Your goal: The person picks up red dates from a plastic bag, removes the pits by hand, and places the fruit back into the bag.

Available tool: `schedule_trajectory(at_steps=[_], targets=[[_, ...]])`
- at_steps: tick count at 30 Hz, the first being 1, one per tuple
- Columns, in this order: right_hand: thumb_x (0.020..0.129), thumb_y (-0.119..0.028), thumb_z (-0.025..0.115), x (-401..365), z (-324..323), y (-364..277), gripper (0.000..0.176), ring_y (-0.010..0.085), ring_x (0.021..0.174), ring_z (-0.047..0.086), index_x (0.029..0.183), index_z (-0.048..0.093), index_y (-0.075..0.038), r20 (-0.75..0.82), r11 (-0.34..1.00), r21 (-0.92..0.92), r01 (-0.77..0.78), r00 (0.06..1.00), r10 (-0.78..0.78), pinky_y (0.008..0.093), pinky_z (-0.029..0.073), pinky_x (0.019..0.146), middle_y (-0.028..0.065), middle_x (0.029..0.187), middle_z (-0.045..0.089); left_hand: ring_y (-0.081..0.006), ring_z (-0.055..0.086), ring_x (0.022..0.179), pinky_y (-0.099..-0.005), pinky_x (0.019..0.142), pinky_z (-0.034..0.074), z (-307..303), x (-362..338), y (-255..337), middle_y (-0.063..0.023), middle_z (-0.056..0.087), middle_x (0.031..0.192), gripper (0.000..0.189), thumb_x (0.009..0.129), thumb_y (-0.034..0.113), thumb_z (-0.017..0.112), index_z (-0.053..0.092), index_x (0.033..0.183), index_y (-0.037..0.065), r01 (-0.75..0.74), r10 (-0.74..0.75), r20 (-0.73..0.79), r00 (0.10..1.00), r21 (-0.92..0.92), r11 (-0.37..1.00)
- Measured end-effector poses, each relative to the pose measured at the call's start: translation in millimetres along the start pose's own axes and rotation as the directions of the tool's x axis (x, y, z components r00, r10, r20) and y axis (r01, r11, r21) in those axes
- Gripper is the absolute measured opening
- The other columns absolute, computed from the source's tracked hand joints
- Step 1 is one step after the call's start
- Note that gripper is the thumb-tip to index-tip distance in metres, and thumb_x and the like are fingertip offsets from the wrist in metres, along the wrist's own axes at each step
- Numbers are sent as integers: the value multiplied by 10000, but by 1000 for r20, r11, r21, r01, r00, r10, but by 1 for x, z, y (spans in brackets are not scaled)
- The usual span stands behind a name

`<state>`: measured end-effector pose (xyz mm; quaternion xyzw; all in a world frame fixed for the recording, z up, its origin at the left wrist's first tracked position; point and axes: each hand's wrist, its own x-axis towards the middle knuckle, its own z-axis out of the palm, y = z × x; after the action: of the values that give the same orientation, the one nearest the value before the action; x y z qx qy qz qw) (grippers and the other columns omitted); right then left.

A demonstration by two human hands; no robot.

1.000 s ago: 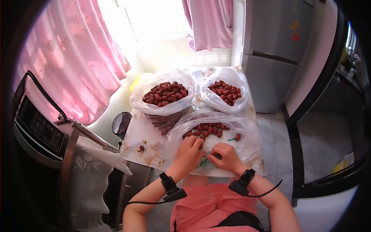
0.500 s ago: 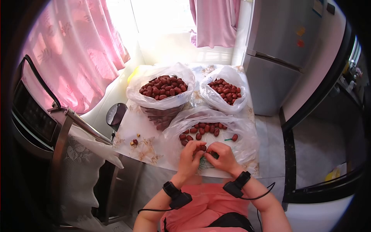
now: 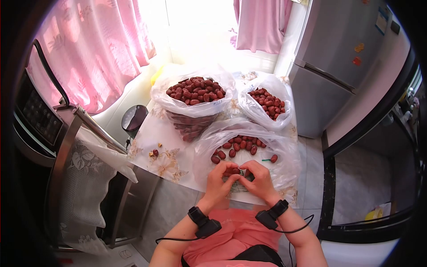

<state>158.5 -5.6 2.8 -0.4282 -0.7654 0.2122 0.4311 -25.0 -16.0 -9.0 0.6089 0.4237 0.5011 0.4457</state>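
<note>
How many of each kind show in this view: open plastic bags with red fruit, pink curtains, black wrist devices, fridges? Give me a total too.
Open plastic bags: 3
Pink curtains: 2
Black wrist devices: 2
Fridge: 1
Total: 8

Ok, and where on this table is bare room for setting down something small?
Bare patches of the table lie at its left, around the small scraps, bordered by the big fruit bag and the table's edge. It is crowded at centre and right: the smaller bag and front bag sit close, with the left hand and right hand at the front.
</note>
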Motion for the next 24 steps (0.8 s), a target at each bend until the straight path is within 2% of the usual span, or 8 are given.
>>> schedule_trajectory(at_steps=[4, 6, 15, 19, 22, 24], targets=[[776, -56, 817, 1, -1, -1, 284, 253, 727, 685, 1025, 683, -32, -3, 1000, -3, 16, 1000, -16, 361, 545, 646, 97, 932, 686, -152, 712, 979, -294, 879, 586, 1, 0, -2, -63, 658, 1078, 322, 848, -99, 741, 645, 1143, -12, -19, 19, -9, 1000, -12, 1000], [770, -48, 819, 1, -2, -2, 275, 255, 733, 687, 1014, 692, -43, 9, 1000, 1, 26, 1000, -26, 364, 549, 655, 89, 941, 692, -143, 710, 925, -283, 855, 587, 2, 1, -4, -50, 661, 1008, 321, 816, -120, 752, 650, 1099, -7, -121, 122, -76, 990, 22, 992], [768, -47, 824, 0, -2, 0, 246, 266, 774, 699, 985, 709, -54, 31, 999, -6, 47, 998, -47, 374, 559, 673, 87, 961, 704, -139, 698, 866, -274, 777, 569, 4, -2, -2, -50, 678, 950, 307, 761, -124, 785, 686, 1018, 13, -86, 91, -95, 991, 49, 995], [773, -57, 831, 0, -2, -1, 243, 268, 773, 698, 983, 709, -54, 36, 999, -9, 34, 999, -34, 375, 560, 678, 89, 960, 705, -132, 701, 875, -273, 791, 566, 3, -3, -5, -41, 696, 958, 270, 801, -110, 770, 688, 1031, 5, -60, 64, -83, 995, 58, 997], [790, -78, 840, 0, -2, -1, 233, 266, 772, 696, 982, 711, -48, 27, 999, -25, 36, 999, -36, 371, 561, 672, 92, 961, 709, -127, 701, 930, -274, 849, 566, 3, -3, -5, -37, 701, 1004, 247, 866, -110, 714, 678, 1089, -8, 3, -4, -68, 998, -20, 1000], [811, -86, 847, 0, -2, -3, 222, 254, 747, 693, 981, 713, -37, -4, 999, 11, 37, 999, -37, 354, 556, 649, 92, 960, 713, -127, 694, 1006, -279, 916, 559, 4, -3, -1, -45, 694, 1084, 256, 920, -124, 643, 657, 1154, -20, 69, -86, -61, 994, -230, 971]])
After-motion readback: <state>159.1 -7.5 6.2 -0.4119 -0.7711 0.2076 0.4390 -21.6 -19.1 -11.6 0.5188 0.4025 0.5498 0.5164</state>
